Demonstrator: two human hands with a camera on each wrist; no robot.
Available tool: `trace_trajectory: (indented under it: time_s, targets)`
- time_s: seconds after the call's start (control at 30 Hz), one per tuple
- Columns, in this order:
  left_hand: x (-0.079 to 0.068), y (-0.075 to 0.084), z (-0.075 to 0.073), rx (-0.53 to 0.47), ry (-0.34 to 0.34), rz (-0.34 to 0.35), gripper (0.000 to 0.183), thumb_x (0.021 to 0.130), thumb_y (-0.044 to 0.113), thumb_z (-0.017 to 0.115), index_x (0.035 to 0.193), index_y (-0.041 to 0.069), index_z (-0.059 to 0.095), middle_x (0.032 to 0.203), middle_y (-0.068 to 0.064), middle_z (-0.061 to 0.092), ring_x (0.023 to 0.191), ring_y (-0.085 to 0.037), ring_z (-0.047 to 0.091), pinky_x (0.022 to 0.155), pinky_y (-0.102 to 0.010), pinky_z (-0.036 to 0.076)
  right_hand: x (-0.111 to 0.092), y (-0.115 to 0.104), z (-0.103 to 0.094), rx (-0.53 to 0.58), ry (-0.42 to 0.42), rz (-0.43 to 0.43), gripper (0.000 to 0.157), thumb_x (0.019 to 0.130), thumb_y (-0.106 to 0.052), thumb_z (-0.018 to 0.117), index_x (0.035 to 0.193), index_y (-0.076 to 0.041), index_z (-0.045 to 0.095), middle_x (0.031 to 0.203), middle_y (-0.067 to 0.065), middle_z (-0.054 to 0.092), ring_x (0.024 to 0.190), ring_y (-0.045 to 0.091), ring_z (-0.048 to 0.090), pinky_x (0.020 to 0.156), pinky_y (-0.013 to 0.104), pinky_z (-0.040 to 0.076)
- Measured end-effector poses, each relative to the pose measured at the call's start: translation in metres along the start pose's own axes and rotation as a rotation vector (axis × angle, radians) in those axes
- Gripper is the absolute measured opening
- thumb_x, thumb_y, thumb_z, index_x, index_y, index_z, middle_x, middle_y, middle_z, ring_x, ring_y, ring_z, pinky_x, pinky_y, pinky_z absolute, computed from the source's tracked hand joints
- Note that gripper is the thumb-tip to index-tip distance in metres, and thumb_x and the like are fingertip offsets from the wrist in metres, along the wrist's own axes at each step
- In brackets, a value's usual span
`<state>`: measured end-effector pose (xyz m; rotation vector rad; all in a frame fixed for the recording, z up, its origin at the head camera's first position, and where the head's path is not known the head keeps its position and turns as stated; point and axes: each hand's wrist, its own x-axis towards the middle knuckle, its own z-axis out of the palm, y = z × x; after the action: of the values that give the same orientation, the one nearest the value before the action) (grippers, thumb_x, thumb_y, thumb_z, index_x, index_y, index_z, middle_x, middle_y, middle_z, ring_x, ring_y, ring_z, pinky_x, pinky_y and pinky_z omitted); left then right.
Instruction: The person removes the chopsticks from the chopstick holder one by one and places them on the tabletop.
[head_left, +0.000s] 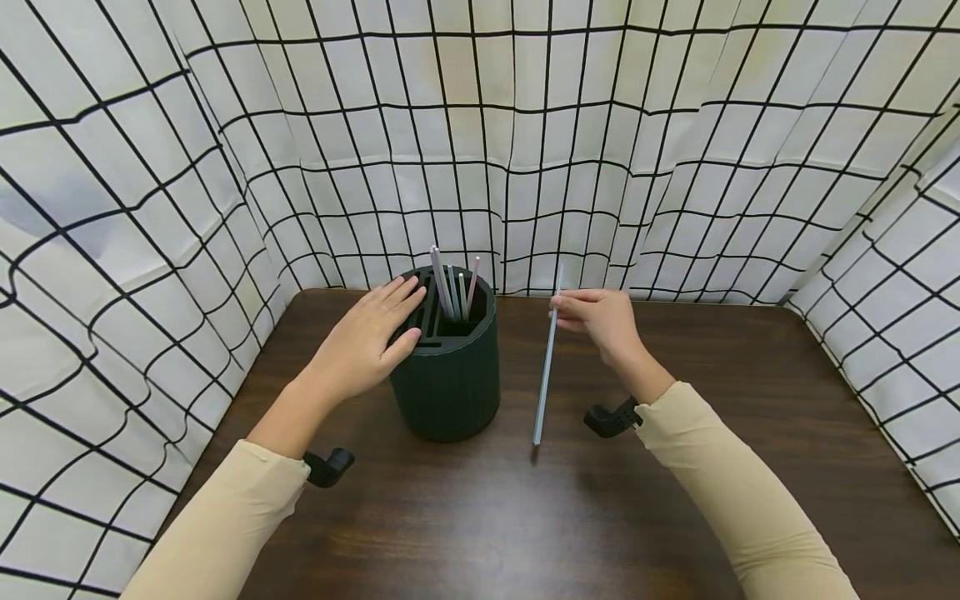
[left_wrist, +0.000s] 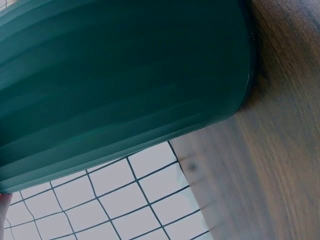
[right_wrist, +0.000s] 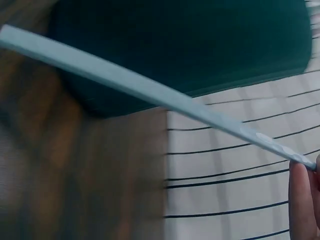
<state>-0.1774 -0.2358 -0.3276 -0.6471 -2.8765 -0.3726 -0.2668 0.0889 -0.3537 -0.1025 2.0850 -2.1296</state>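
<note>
A dark green round holder (head_left: 446,392) stands upright, with slots across its top and a wider opening at the right. Several thin pale chopsticks (head_left: 442,287), pinkish and bluish, lean in that opening. My left hand (head_left: 365,337) rests on the holder's slotted left side, fingers extended and thumb at the near rim. To the right of the holder, my right hand (head_left: 600,321) pinches a light blue chopstick (head_left: 546,375) near its upper end. Its lower end slants down toward me. The right wrist view shows the chopstick (right_wrist: 150,90) crossing in front of the holder, fingertips (right_wrist: 301,190) at one end.
Everything stands on a dark brown wooden table (head_left: 442,533). A white cloth with black grid lines (head_left: 570,133) encloses the back and sides, close behind the holder. Black wrist-worn devices (head_left: 611,417) jut out below both sleeves.
</note>
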Motion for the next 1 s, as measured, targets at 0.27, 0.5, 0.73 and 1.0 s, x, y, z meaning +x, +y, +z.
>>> trace_trajectory:
  time_s: [0.27, 0.5, 0.73, 1.0]
  targets:
    - [-0.001, 0.0, 0.001, -0.006, -0.01, -0.003, 0.06, 0.105, 0.035, 0.042, 0.156, 0.006, 0.031, 0.165, -0.013, 0.026, 0.155, -0.032, 0.019, 0.128, -0.049, 0.013, 0.016, 0.048, 0.008, -0.05, -0.005, 0.234, 0.032, 0.094, -0.007, 0.066, 0.121, 0.011, 0.066, 0.085, 0.001, 0.076, 0.072, 0.007, 0.073, 0.089, 0.037, 0.059]
    - [0.0, 0.001, -0.001, -0.006, -0.011, -0.005, 0.06, 0.105, 0.036, 0.041, 0.157, 0.007, 0.03, 0.165, -0.012, 0.025, 0.155, -0.031, 0.017, 0.128, -0.048, 0.012, 0.03, 0.075, 0.013, -0.027, 0.018, 0.349, 0.03, 0.089, -0.003, 0.072, 0.115, 0.012, 0.069, 0.073, 0.001, 0.072, 0.064, 0.009, 0.07, 0.072, 0.027, 0.063]
    - [0.0, 0.001, -0.003, -0.008, -0.001, 0.0, 0.06, 0.105, 0.036, 0.042, 0.156, 0.006, 0.031, 0.164, -0.013, 0.026, 0.155, -0.031, 0.018, 0.128, -0.048, 0.012, 0.038, 0.096, 0.018, 0.015, 0.093, 0.41, 0.027, 0.085, 0.004, 0.073, 0.11, 0.012, 0.07, 0.069, 0.001, 0.069, 0.06, 0.009, 0.067, 0.06, 0.022, 0.061]
    - [-0.002, 0.002, -0.003, -0.018, -0.003, -0.003, 0.06, 0.104, 0.035, 0.042, 0.156, 0.006, 0.032, 0.165, -0.013, 0.025, 0.155, -0.032, 0.018, 0.128, -0.048, 0.012, 0.036, 0.107, 0.024, -0.049, 0.135, 0.399, 0.028, 0.085, 0.006, 0.072, 0.111, 0.014, 0.07, 0.083, 0.011, 0.076, 0.061, 0.007, 0.068, 0.061, 0.023, 0.061]
